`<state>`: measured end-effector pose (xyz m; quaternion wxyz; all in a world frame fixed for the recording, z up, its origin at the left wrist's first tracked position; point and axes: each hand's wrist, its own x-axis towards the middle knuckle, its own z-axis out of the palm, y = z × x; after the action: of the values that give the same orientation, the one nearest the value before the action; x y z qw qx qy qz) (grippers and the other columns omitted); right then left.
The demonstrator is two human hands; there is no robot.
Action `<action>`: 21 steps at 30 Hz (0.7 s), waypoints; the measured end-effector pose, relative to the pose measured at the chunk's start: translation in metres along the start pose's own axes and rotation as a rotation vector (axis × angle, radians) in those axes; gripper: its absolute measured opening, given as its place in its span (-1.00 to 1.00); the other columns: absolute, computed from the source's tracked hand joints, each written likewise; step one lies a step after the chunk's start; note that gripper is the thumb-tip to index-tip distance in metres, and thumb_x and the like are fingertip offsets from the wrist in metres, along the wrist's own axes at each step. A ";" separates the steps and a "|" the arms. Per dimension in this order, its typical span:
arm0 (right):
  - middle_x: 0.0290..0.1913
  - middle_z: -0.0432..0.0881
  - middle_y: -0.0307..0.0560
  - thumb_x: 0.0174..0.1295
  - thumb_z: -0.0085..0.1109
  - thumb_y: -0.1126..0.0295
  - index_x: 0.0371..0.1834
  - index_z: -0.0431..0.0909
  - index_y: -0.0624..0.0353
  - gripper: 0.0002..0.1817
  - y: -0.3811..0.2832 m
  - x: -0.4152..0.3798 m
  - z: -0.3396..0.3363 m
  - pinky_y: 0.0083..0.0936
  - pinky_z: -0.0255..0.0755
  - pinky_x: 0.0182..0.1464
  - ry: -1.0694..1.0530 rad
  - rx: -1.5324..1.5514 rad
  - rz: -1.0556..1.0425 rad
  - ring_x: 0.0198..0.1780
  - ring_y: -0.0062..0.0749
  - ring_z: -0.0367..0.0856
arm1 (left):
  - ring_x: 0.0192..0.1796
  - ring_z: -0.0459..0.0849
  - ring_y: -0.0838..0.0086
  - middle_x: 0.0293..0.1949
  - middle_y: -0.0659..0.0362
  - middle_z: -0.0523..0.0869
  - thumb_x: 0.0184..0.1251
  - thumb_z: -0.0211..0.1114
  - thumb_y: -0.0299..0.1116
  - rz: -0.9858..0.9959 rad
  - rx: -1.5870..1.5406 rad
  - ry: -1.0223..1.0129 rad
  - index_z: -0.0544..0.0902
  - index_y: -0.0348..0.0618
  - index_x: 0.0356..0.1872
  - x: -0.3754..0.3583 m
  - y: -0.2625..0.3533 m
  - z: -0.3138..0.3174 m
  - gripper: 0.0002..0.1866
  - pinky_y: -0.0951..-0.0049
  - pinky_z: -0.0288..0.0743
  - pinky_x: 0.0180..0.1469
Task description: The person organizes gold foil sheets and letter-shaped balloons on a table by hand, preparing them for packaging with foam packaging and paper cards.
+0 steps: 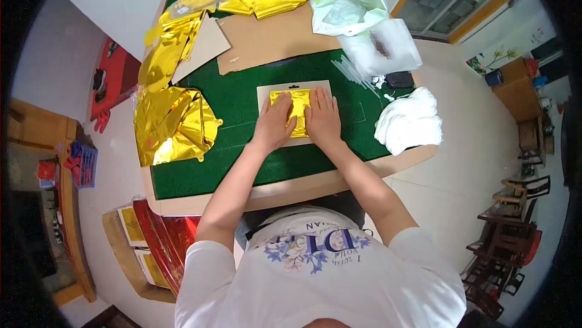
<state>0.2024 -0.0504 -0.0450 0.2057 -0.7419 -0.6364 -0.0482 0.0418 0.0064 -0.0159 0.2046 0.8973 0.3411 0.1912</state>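
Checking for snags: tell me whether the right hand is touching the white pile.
Apart. The head view shows a strip of green surface between the right hand and the white pile.

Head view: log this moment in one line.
left hand: on gold foil; right hand: on same foil; foil: on card; card: on green mat

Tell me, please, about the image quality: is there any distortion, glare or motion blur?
Head view: wide-lens distortion, with black corners; head view: glare on the large gold foil pile at left, strongest near its lower edge; head view: left hand and right hand show no obvious motion blur.
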 end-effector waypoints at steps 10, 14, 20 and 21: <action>0.41 0.25 0.17 0.37 -0.12 0.27 0.32 0.31 0.32 -0.49 0.000 0.011 -0.006 -0.05 0.01 0.44 0.013 -0.143 -0.147 0.46 -0.08 0.15 | 0.48 0.19 0.32 0.41 0.07 0.31 0.42 -0.02 -0.23 -0.074 0.282 0.128 0.33 -0.22 0.35 -0.016 -0.013 0.003 -0.48 -0.04 -0.06 0.46; 0.40 0.26 0.18 0.37 -0.11 0.27 0.31 0.31 0.31 -0.50 0.006 0.008 0.002 -0.10 0.04 0.44 0.002 0.068 -0.137 0.45 -0.04 0.17 | 0.49 0.18 0.33 0.40 0.08 0.32 0.40 -0.01 -0.22 -0.105 0.349 0.131 0.34 -0.22 0.34 -0.019 -0.010 0.004 -0.47 -0.07 -0.09 0.46; 0.40 0.26 0.19 0.37 -0.11 0.28 0.32 0.30 0.29 -0.50 0.002 0.007 -0.003 -0.14 0.04 0.43 -0.013 0.029 -0.142 0.44 -0.02 0.18 | 0.50 0.14 0.26 0.42 0.03 0.28 0.40 -0.02 -0.20 -0.162 0.495 0.113 0.31 -0.26 0.36 0.001 0.016 0.015 -0.44 -0.04 -0.10 0.48; 0.40 0.26 0.19 0.37 -0.12 0.28 0.33 0.30 0.29 -0.50 0.002 0.006 -0.005 -0.13 0.04 0.43 -0.027 0.013 -0.143 0.44 -0.02 0.18 | 0.50 0.13 0.23 0.42 0.01 0.27 0.40 -0.01 -0.20 -0.131 0.464 0.102 0.29 -0.27 0.37 0.005 0.018 0.019 -0.43 -0.02 -0.09 0.48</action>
<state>0.2064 -0.0468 -0.0390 0.1978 -0.6936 -0.6909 -0.0488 0.0642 -0.0069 -0.0216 -0.0127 0.8854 0.4432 0.1392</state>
